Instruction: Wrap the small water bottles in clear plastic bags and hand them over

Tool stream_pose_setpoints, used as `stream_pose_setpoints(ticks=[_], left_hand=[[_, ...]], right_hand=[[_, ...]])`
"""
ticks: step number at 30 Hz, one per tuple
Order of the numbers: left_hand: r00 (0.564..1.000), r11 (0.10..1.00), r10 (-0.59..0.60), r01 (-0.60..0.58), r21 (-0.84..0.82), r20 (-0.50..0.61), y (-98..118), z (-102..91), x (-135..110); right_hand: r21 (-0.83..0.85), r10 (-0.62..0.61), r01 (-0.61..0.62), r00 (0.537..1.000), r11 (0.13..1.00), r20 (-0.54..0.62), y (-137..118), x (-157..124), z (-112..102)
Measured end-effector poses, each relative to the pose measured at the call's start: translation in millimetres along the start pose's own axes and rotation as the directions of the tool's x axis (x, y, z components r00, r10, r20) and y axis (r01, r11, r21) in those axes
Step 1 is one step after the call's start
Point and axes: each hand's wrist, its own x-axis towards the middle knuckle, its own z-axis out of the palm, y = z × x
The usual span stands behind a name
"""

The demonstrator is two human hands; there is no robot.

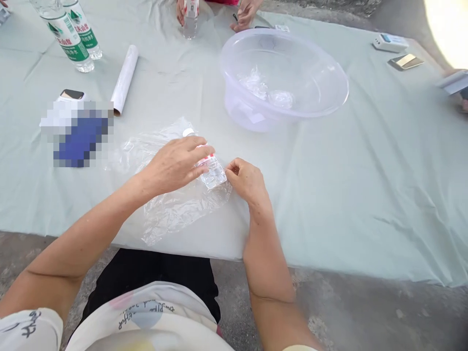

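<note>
A small clear water bottle with a white cap and red label lies on its side on a sheet of clear plastic wrap spread on the table. My left hand rests over the bottle, fingers curved down on it. My right hand is closed in a pinch at the wrap's edge beside the bottle's base.
A large clear plastic basin stands beyond, with crumpled wrap inside. A roll of wrap and two green-labelled bottles sit at the back left. Another person's hands hold a bottle across the table. Phones and a white device lie at the right.
</note>
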Motion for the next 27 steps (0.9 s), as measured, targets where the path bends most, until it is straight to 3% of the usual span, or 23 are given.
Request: stream_pose_setpoints(ticks=[2,8,11,14,16,19,21,23,25,27], left_hand=[[0.993,0.999,0.045,-0.047,0.015,0.108,-1.0,8.2,-0.6],[0.97,0.998,-0.034,0.044,-0.034,0.24,-26.2,11.5,-26.9],[0.958,0.986,-0.067,0.107,-0.131,0.278,-29.7,6.3,-32.3],[0.951,0.964,-0.09,0.158,-0.212,0.297,-31.9,4.1,-37.4],[0.956,0.952,-0.092,0.167,-0.257,0.278,-35.2,4.4,-42.7],[0.968,0.924,-0.172,0.223,-0.311,0.183,-42.2,4.7,-46.5],[0.957,0.912,-0.285,0.288,-0.291,0.053,-46.5,3.8,-39.8],[0.938,0.928,-0.333,0.309,-0.207,-0.097,-50.4,2.6,-24.4],[0.951,0.963,-0.268,0.258,-0.082,-0.152,-55.2,2.2,-3.9],[0.984,0.985,-0.165,0.167,0.029,-0.072,-61.6,3.5,15.5]], right_hand=[[0.114,0.015,-0.015,1.0,0.993,0.002,0.4,-1.6,-0.3],[0.354,-0.017,-0.007,0.998,0.935,0.065,-3.6,-8.7,-5.4],[0.339,-0.076,0.059,0.996,0.939,0.038,-9.7,-14.4,-5.0],[0.238,-0.23,0.24,0.971,0.941,-0.069,-14.3,-22.9,5.4],[0.143,-0.346,0.369,0.924,0.918,-0.162,-15.5,-29.0,17.9],[-0.029,-0.524,0.535,0.813,0.845,-0.253,-17.6,-37.4,38.7],[-0.138,-0.617,0.603,0.748,0.785,-0.244,-20.6,-42.5,50.2],[-0.236,-0.662,0.62,0.721,0.748,-0.205,-24.4,-47.3,58.5],[-0.322,-0.677,0.606,0.712,0.727,-0.188,-27.6,-51.4,63.7],[-0.375,-0.693,0.6,0.693,0.707,-0.197,-29.1,-54.1,66.7]])
